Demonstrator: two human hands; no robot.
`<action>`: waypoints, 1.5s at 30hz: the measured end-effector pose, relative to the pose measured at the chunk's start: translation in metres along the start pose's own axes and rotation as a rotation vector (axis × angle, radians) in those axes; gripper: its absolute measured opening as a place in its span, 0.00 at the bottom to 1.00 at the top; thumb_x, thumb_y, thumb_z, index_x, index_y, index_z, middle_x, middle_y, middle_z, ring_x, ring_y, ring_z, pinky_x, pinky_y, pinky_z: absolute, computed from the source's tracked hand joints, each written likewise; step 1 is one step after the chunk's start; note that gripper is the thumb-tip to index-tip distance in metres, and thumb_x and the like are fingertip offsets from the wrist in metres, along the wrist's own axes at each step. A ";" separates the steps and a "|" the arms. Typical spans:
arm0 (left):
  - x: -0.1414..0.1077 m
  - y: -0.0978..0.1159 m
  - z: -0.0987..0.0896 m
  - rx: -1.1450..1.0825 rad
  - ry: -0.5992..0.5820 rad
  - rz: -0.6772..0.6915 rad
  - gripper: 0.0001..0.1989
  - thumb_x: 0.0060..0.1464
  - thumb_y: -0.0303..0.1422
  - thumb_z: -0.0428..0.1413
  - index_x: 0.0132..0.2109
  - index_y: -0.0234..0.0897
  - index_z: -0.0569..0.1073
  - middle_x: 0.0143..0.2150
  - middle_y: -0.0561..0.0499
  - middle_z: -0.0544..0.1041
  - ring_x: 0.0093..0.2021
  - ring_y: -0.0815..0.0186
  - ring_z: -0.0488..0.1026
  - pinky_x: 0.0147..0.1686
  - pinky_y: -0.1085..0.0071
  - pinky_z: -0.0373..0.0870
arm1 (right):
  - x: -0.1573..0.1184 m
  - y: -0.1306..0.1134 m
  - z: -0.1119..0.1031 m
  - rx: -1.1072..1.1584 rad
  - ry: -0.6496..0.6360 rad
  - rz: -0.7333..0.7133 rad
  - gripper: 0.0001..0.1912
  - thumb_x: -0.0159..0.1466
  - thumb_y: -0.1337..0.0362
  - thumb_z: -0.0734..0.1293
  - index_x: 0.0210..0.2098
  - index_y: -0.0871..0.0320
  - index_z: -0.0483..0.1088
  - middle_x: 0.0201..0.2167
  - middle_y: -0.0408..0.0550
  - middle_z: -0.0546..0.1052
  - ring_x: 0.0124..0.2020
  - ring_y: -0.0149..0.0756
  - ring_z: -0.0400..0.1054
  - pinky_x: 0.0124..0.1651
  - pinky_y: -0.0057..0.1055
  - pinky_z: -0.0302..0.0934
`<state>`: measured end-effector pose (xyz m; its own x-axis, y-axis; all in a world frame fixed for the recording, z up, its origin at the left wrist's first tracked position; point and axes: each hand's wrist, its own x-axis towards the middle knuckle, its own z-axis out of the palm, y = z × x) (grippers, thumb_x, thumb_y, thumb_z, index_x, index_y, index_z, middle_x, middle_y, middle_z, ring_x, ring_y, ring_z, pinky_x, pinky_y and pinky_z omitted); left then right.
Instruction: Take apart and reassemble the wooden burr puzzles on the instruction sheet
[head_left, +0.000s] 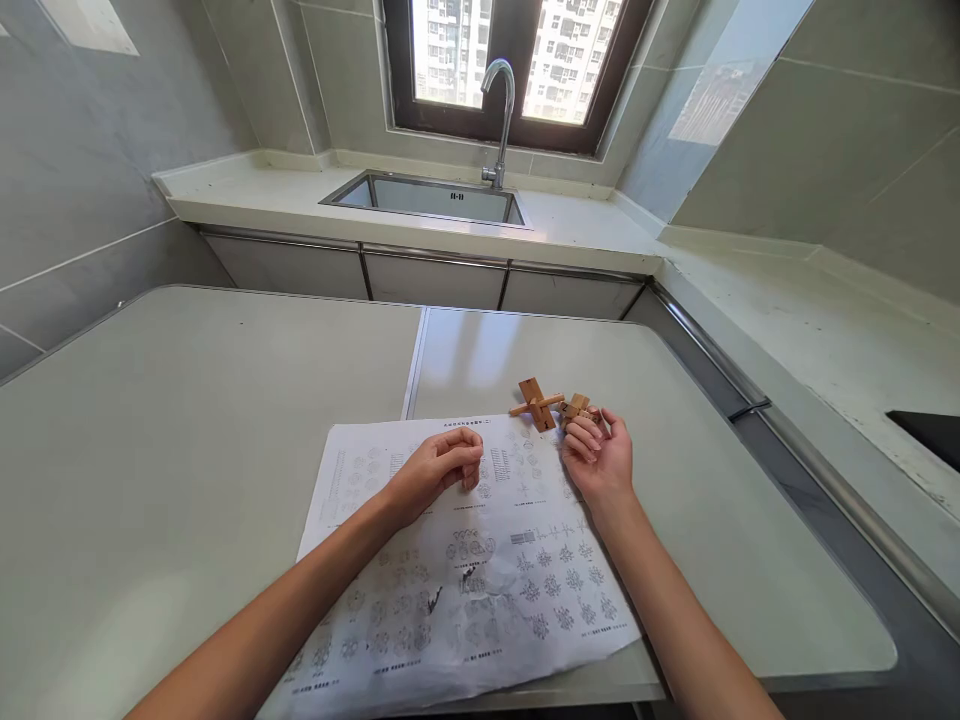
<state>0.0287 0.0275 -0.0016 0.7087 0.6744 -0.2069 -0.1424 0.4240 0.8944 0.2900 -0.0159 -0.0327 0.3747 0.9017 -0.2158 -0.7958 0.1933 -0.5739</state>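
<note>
My left hand (444, 466) hovers over or rests on a printed paper sheet (555, 640), its fingers curled together. Whatever may be between them is hidden. My right hand (600, 456) lies at the sheet's upper right edge, palm turned up and fingers folded inward, with no object showing in the palm. Just beyond its fingers sits a cluster of small wooden blocks (576, 406), partly covered by them; whether they touch is unclear. To the left of that cluster, crossed wooden puzzle pieces (537, 405), a flat plate with a stick through it, lie at the sheet's top edge.
The sheet carries rows of small diagrams and has dark torn spots. It lies on a pale table (225, 400) with a seam. Behind stand a counter (585, 225) with a sink (435, 200) and a faucet (504, 120). Another counter (825, 310) runs along the right.
</note>
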 end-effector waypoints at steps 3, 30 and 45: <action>0.001 0.000 0.000 -0.004 0.000 0.005 0.11 0.58 0.36 0.65 0.37 0.36 0.71 0.24 0.57 0.67 0.27 0.70 0.63 0.32 0.70 0.63 | -0.002 -0.003 -0.005 0.115 -0.075 0.010 0.11 0.60 0.63 0.72 0.30 0.54 0.64 0.13 0.28 0.58 0.11 0.21 0.48 0.12 0.17 0.45; -0.005 -0.010 0.013 0.409 -0.105 0.270 0.32 0.60 0.38 0.65 0.69 0.46 0.67 0.63 0.42 0.73 0.54 0.57 0.72 0.57 0.60 0.69 | -0.050 0.043 0.028 -0.053 -0.461 0.537 0.28 0.64 0.40 0.70 0.22 0.52 0.57 0.05 0.25 0.48 0.06 0.20 0.29 0.11 0.17 0.33; -0.003 -0.003 0.005 0.257 0.153 0.325 0.29 0.49 0.39 0.72 0.56 0.39 0.74 0.50 0.45 0.79 0.53 0.57 0.74 0.57 0.64 0.67 | -0.057 0.054 0.045 -0.250 -0.447 0.497 0.19 0.67 0.47 0.73 0.33 0.54 0.66 0.15 0.29 0.60 0.10 0.19 0.41 0.13 0.19 0.39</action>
<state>0.0310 0.0211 -0.0017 0.5419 0.8381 0.0628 -0.1512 0.0238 0.9882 0.2041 -0.0393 -0.0155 -0.2782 0.9425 -0.1851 -0.6685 -0.3284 -0.6673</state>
